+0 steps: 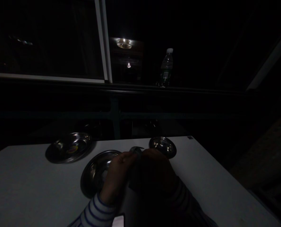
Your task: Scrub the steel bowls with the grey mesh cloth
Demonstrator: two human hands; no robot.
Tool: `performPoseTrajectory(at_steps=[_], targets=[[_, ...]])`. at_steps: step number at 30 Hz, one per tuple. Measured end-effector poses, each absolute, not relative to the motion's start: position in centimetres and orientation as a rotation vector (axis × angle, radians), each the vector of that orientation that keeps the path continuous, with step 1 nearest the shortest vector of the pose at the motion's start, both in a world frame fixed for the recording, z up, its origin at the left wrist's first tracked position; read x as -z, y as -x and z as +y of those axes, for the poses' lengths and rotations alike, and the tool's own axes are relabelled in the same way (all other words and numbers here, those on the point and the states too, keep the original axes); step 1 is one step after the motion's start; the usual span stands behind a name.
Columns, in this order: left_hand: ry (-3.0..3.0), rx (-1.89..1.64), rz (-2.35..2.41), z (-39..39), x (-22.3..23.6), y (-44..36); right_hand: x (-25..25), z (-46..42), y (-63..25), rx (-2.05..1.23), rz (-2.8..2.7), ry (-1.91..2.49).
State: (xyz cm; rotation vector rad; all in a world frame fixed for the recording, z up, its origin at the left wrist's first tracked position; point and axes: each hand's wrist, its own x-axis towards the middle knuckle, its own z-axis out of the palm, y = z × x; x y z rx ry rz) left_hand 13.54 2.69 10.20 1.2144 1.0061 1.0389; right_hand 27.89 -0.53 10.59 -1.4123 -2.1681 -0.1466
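Note:
My left hand (118,173) is closed, its thumb and fingers pinching a small greyish thing (136,150) with a thin, dark pointed tip. The dark keeps me from telling its kind. Beside it, my right hand (157,165) is curled in deep shadow; its fingers meet near the same thing, and what they grip is hidden. Left of and partly behind my left hand stands a shiny metal bowl (89,176) with something pale inside. A smaller metal bowl (169,148) sits just beyond my right hand.
A wide metal dish (57,153) with a yellowish label lies at the left on the white table (36,195). At the near edge shows part of a phone-like lit object (118,221). A plastic bottle (166,67) stands on the window ledge (135,90) past the table.

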Motion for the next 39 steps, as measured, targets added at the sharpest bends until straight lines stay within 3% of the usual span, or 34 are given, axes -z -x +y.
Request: performPoseTrajectory(at_steps=[6,13,21,27,35,39], targets=[[-1.367,-1.022,1.101,2.6,-10.7,-13.3,-10.9,-0.6,-27.9,0.094,-2.155,1.518],[-1.145,-1.147,1.247,3.6,-11.1,-11.2,-10.9,0.8,-32.0,-0.451,-1.386,1.556],[-1.037,-1.282,1.258,5.0,-11.4,-9.1,-11.1,0.9,-35.5,-0.435,-1.373,1.421],[-1.288,-1.153,1.291,5.1,-11.6,-8.3,-10.8,1.0,-36.4,-0.557,-1.301,1.459],[-1.619,-1.178,1.446,5.7,-11.1,-7.8,-10.1,1.5,-37.9,-0.312,-1.437,1.54],[-1.519,-1.118,1.336,5.2,-11.4,-8.2,-10.8,1.2,-36.9,-0.386,-1.405,1.538]])
